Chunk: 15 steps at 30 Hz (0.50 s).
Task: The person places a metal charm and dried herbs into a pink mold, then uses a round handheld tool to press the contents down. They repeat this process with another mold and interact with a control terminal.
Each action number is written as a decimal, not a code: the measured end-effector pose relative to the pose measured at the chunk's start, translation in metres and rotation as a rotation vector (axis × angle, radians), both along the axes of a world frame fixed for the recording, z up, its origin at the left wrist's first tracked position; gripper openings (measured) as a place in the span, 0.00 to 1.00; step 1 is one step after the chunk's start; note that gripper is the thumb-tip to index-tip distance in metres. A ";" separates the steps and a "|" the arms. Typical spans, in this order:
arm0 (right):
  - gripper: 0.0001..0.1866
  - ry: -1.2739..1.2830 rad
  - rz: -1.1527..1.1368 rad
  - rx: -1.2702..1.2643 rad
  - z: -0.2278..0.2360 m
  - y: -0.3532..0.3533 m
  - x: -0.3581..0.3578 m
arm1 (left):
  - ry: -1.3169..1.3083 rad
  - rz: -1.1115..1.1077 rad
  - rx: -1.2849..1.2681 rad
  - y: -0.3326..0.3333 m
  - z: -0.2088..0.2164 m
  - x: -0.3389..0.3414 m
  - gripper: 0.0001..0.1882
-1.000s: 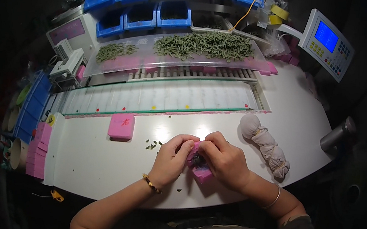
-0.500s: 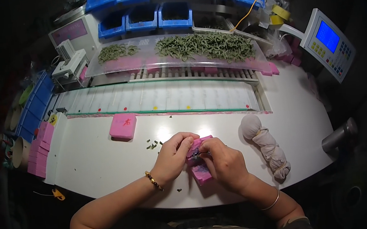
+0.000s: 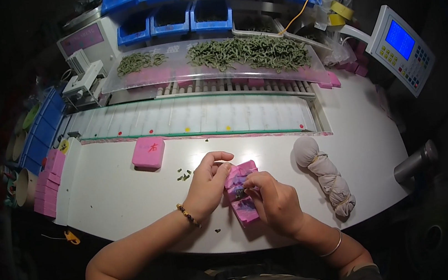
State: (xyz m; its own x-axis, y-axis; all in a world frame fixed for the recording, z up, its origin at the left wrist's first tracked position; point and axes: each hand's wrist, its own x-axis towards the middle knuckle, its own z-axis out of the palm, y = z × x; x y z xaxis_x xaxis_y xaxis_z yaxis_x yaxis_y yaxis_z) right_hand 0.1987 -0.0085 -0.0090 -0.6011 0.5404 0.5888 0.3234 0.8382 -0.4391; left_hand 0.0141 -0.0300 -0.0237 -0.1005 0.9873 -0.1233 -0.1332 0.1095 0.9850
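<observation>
A pink rubber mold lies on the white table in front of me, spread into segments with bluish-purple stained inner faces. In its middle sits a small dark green piece. My left hand holds the mold's left edge with the thumb, its index finger lifted away and the other fingers curled. Over the mold's right side, my right hand has thumb and index finger pinched beside the dark piece. What the pinch holds, if anything, is too small to make out. Loose green bits lie left of my left hand.
A closed pink block lies left, and a tied cloth bundle right. Behind are a white slatted strip, a clear tray of green pieces, blue bins and a control panel. Pink blocks stack far left.
My left index finger has lifted off the mold's upper flap, and the hand has eased slightly left. More of the mold's inner faces now shows. My right hand stays pinched over it.
</observation>
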 end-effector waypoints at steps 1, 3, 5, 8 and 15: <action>0.17 0.037 0.010 0.037 0.000 0.001 0.001 | 0.001 -0.002 0.003 0.001 0.000 0.001 0.12; 0.16 0.159 -0.007 -0.020 -0.003 0.004 -0.002 | -0.001 0.041 0.045 0.003 0.001 0.004 0.11; 0.16 0.329 -0.047 -0.166 0.006 0.009 -0.006 | 0.087 0.073 0.157 0.003 -0.002 0.009 0.11; 0.12 0.577 -0.115 -0.583 0.026 0.027 -0.004 | 0.241 0.136 0.293 -0.002 0.002 0.011 0.11; 0.10 0.617 -0.076 -0.832 0.042 0.068 0.001 | 0.752 -0.196 1.019 -0.020 0.010 0.006 0.18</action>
